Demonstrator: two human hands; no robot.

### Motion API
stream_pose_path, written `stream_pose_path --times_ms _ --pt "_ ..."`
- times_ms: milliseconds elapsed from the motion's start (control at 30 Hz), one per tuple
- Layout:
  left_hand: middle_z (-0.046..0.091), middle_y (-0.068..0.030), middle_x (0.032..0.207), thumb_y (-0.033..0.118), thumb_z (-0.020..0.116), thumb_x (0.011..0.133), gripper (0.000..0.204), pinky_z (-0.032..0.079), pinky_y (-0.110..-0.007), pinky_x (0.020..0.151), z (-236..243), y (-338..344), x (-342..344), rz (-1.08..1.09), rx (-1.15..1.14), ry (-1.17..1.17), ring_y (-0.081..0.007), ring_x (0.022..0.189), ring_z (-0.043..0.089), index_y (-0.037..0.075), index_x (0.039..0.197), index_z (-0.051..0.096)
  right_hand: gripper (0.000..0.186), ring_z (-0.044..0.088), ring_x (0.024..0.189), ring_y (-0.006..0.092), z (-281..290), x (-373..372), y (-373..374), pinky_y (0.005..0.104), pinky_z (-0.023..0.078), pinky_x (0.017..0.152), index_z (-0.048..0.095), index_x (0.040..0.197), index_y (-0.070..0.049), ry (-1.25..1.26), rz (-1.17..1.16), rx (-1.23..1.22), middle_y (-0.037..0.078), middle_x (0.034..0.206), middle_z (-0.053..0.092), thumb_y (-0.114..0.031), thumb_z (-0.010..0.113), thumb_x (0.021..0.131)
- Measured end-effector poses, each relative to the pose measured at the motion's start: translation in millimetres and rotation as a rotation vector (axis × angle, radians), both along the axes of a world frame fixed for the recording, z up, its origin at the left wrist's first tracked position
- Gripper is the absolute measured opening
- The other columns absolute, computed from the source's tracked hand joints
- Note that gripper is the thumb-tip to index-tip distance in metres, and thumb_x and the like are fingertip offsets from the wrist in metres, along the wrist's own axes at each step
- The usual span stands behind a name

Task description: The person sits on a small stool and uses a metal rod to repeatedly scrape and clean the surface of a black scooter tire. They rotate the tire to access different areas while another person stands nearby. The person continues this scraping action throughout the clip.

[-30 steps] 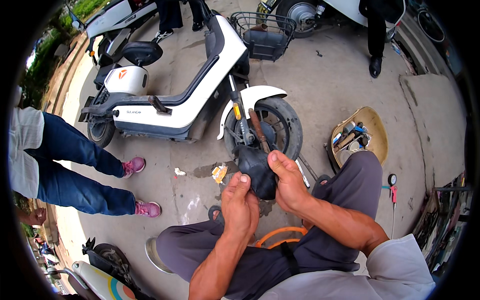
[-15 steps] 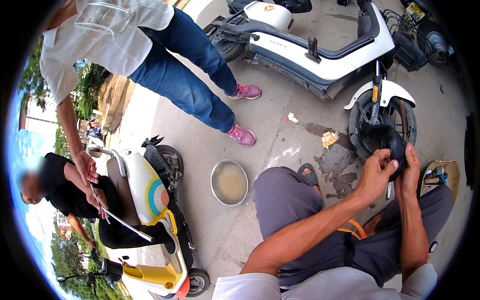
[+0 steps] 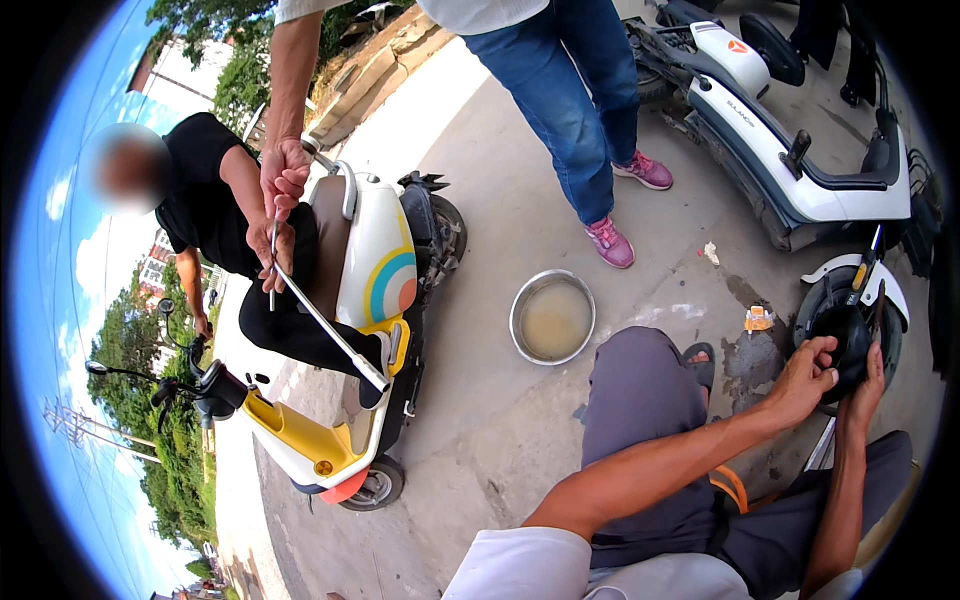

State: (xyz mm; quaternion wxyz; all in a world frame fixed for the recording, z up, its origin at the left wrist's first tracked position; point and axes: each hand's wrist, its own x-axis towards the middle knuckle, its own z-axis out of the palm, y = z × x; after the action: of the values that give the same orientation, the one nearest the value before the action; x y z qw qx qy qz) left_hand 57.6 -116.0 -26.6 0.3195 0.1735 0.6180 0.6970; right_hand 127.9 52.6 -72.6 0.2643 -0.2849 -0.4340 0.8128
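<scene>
At the right, both my hands are on a black rubber inner tube (image 3: pixel 850 345), bunched up beside the front wheel (image 3: pixel 815 310) of a white scooter. My left hand (image 3: pixel 808 380) pinches its near side with curled fingers. My right hand (image 3: pixel 862 390) is closed along its right side, the fingers partly hidden behind the rubber. A thin brownish bar (image 3: pixel 879 310) stands upright against the wheel, just above my right hand.
A metal basin (image 3: pixel 553 318) of cloudy water sits on the concrete. Left stands a yellow-and-white scooter (image 3: pixel 375 260) with a seated person. A standing person's hand (image 3: pixel 285 180) and the seated person's hand hold a metal rod (image 3: pixel 335 340). An orange wrapper (image 3: pixel 757 319) lies near my foot.
My view has turned left, so the scene sits further right. My hands stay on the inner tube, my left fingers slightly more spread. The standing person's hand is now higher on the metal rod.
</scene>
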Motion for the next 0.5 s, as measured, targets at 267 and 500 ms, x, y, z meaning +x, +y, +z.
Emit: stream_pose_path --times_ms 267,500 --pt "0.059 -0.0056 0.109 0.026 0.051 0.106 0.039 0.046 -0.027 0.075 74.2 -109.5 -71.1 0.374 0.551 -0.181 -0.0104 0.087 0.054 0.003 0.138 0.051 0.046 0.067 0.111 0.0212 -9.9 -11.5 9.6 0.0347 0.051 0.100 0.059 0.133 0.000 0.055 -0.135 -0.018 0.011 0.124 0.067 -0.034 0.059 0.103" --pt "0.055 -0.0152 0.115 0.055 0.049 0.099 0.067 0.048 -0.037 0.083 121.2 -286.2 -63.9 0.743 1.045 -0.117 -0.0263 0.097 0.054 -0.003 0.133 0.050 0.043 0.066 0.110 0.0190 -20.0 -5.4 22.2 0.0329 0.049 0.100 0.061 0.129 0.000 0.076 -0.121 -0.016 0.009 0.123 0.068 -0.034 0.059 0.103"
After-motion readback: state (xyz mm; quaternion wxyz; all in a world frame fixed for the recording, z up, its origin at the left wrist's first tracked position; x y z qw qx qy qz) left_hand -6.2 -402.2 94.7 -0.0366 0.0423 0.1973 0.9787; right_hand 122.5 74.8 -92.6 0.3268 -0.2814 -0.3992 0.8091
